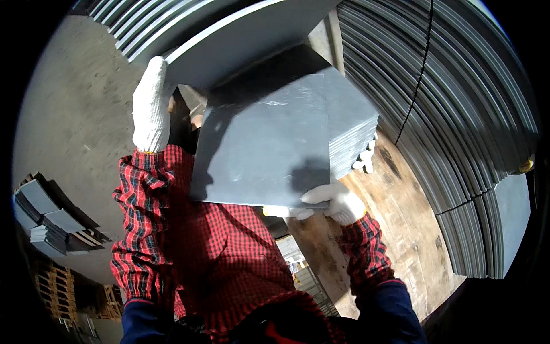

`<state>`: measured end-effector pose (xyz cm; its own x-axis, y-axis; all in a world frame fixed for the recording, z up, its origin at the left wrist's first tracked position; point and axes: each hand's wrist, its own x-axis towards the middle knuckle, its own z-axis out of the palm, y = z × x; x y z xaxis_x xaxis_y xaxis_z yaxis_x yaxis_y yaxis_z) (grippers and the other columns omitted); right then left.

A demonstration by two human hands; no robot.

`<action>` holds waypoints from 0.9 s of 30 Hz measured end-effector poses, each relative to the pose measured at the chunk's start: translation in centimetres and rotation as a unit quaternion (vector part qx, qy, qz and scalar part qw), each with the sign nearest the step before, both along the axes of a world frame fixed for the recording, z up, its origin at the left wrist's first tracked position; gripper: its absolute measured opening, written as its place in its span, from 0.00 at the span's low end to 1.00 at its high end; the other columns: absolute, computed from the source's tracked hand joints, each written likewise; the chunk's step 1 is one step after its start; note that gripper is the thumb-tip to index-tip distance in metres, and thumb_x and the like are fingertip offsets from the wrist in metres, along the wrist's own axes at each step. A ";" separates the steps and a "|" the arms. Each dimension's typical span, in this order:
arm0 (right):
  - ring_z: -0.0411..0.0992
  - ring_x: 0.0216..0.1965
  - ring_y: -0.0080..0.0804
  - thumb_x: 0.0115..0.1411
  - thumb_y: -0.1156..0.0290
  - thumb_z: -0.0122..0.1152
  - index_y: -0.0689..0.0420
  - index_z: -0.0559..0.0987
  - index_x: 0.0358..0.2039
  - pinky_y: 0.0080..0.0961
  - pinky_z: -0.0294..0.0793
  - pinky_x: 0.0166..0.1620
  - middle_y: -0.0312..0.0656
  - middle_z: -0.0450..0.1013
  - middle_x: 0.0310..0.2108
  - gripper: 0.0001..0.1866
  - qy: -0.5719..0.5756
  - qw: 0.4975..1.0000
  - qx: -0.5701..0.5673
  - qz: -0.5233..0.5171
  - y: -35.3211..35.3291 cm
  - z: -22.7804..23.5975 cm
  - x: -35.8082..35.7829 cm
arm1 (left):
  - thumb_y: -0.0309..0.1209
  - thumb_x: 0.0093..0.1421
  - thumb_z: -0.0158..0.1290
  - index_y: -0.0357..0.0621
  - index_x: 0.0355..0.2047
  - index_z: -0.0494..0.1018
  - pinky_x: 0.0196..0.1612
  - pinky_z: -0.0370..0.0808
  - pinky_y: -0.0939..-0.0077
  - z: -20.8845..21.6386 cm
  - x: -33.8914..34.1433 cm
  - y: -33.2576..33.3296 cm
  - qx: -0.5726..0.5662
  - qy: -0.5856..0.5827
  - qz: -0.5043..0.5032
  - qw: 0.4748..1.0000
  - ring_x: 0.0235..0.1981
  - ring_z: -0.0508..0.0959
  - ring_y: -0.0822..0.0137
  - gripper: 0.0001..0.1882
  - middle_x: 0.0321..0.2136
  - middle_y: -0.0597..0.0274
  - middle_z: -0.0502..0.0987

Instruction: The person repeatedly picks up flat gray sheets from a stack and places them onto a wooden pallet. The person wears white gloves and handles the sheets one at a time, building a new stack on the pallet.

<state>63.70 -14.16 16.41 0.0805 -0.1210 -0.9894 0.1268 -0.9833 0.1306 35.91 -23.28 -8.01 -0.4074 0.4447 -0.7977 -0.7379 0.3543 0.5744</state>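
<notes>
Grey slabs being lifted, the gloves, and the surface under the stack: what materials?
Grey slabs: probably slate or similar stone tile, matte with slight sheen; thin layered edges show. Gloves: white knitted fabric, ribbed texture on the left hand and right hand. Surface below: worn bare wood, with grain and dark stains.

A stack of slabs (pixel 269 137) is held between a left hand (pixel 150 106) at its upper left and a right hand (pixel 335 202) beneath. Upright sheets (pixel 458 114) are ranged to the right, above a wooden pallet (pixel 401 223).

rows of grey sheets (pixel 458 114) | wooden pallet (pixel 401 218) | concrete floor (pixel 74 103) | small stacks (pixel 43 221)
</notes>
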 end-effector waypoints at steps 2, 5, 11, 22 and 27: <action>0.76 0.37 0.31 0.59 0.77 0.59 0.59 0.71 0.52 0.21 0.75 0.30 0.43 0.73 0.41 0.20 0.001 0.999 -0.033 -0.016 0.3 -0.8 -0.2 | 0.46 0.68 0.52 0.36 0.53 0.73 0.55 0.70 0.66 1.0 0.4 0.8 0.018 -0.010 0.019 1.000 0.49 0.76 0.63 0.25 0.49 0.55 0.77; 0.76 0.41 0.33 0.62 0.73 0.57 0.62 0.74 0.51 0.27 0.77 0.40 0.45 0.75 0.44 0.17 -0.032 0.999 0.011 -0.028 -1.2 -1.2 -0.5 | 0.42 0.67 0.54 0.39 0.54 0.74 0.57 0.71 0.63 2.1 1.5 0.6 0.028 0.117 -0.038 0.992 0.51 0.75 0.63 0.22 0.51 0.57 0.76; 0.75 0.40 0.31 0.58 0.73 0.57 0.64 0.76 0.48 0.25 0.75 0.41 0.43 0.76 0.41 0.16 -0.026 0.997 0.054 -0.041 -2.2 -0.4 -0.9 | 0.22 0.59 0.57 0.47 0.57 0.72 0.52 0.76 0.67 5.8 2.9 1.4 -0.101 0.265 -0.077 0.956 0.50 0.77 0.57 0.24 0.51 0.52 0.75; 0.74 0.32 0.27 0.57 0.73 0.57 0.61 0.77 0.43 0.22 0.73 0.34 0.39 0.75 0.33 0.13 -0.045 0.997 0.063 0.014 -2.5 -0.2 -1.3 | 0.29 0.60 0.60 0.48 0.53 0.75 0.51 0.76 0.66 4.9 4.8 0.4 -0.077 0.371 -0.037 0.925 0.50 0.77 0.55 0.20 0.51 0.50 0.74; 0.74 0.33 0.28 0.58 0.74 0.55 0.62 0.77 0.42 0.23 0.73 0.35 0.40 0.75 0.34 0.12 0.014 0.996 0.068 -0.048 -2.6 0.4 -1.6 | 0.39 0.56 0.65 0.45 0.51 0.77 0.48 0.75 0.72 7.6 2.0 0.8 -0.053 0.242 -0.097 0.964 0.46 0.77 0.66 0.23 0.45 0.57 0.78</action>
<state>62.11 -16.73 16.76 0.0479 0.0089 -0.9988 0.0333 -0.9994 -0.0073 37.88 -22.45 -0.37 -0.6606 0.4764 -0.5803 -0.3075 0.5334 0.7880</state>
